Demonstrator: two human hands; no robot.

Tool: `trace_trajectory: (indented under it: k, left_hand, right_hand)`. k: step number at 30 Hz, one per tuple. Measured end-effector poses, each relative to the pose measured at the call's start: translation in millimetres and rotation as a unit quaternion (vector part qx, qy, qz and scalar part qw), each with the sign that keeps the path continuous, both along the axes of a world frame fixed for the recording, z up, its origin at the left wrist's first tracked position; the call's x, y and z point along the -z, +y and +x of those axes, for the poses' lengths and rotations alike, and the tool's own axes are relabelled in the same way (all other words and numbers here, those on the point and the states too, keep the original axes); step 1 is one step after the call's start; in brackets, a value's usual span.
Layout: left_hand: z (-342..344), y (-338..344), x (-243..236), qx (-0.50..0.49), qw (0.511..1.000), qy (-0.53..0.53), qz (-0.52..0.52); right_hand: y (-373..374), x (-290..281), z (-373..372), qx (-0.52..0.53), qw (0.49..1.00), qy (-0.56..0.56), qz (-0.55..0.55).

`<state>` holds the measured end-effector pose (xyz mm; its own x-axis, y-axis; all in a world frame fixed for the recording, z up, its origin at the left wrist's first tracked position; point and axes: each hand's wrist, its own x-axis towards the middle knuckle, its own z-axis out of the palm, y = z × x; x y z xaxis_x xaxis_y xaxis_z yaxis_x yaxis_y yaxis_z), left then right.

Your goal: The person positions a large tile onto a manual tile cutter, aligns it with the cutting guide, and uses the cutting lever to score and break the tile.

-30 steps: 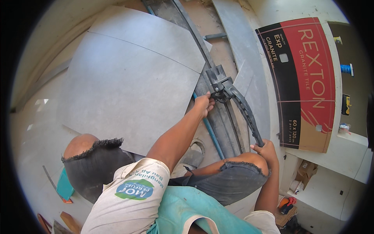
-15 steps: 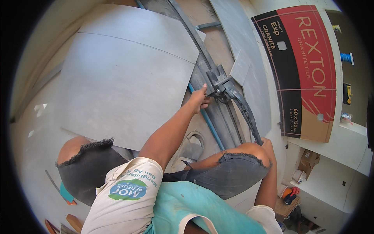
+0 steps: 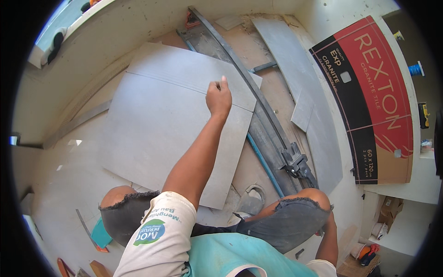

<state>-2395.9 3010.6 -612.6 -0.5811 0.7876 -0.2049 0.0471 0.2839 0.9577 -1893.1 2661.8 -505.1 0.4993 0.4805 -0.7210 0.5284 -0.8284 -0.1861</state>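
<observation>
A large grey tile lies across the manual tile cutter, with a dark straight line running over its upper part. My left hand is above the tile near that line, fingers curled into a fist and thumb raised; nothing shows in it. The cutter's black sliding head sits at the near end of the rail, close to my right knee. My right hand is mostly hidden behind that knee, so its fingers and anything they hold cannot be made out.
Long grey tile pieces lie right of the cutter, with a smaller offcut on them. A red and black tile carton leans at the right. My sandalled foot is beside the rail. A teal-and-orange tool lies at lower left.
My left hand has moved from beside the cutter head up and left over the tile. The head has slid nearer me along the rail. My right hand has gone lower behind the knee.
</observation>
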Motion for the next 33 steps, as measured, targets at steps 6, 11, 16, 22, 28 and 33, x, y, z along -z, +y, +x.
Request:
trace_trajectory:
  k: [6, 11, 16, 22, 28, 33]
  left_hand:
    - [-208.4, 89.2, -16.9, 0.066, 0.985, 0.156, -0.029]
    - [-336.3, 27.6, 15.0, -0.019, 0.956, 0.264, -0.125]
    - [-417.7, -58.1, 71.5, -0.054, 0.918, 0.316, -0.234]
    - [-431.9, -105.4, 96.2, -0.025, 0.905, 0.332, -0.264]
    - [-430.6, -96.4, 97.9, 0.0, 0.879, 0.418, -0.23]
    - [-426.8, -81.3, 119.9, 0.025, 0.902, 0.353, -0.247]
  right_hand:
    - [4.8, 24.5, 1.7, -0.028, 0.999, 0.025, -0.039]
    - [32.9, 0.4, 20.1, -0.181, 0.975, -0.067, -0.106]
    - [142.8, -110.1, -141.6, -0.298, 0.887, -0.275, 0.221]
    - [202.3, -13.6, -332.5, -0.133, 0.949, 0.059, 0.278]
    - [183.9, 171.7, -367.6, -0.022, 0.988, 0.05, 0.145]
    - [161.6, 207.0, -378.1, 0.191, 0.911, 0.257, 0.261]
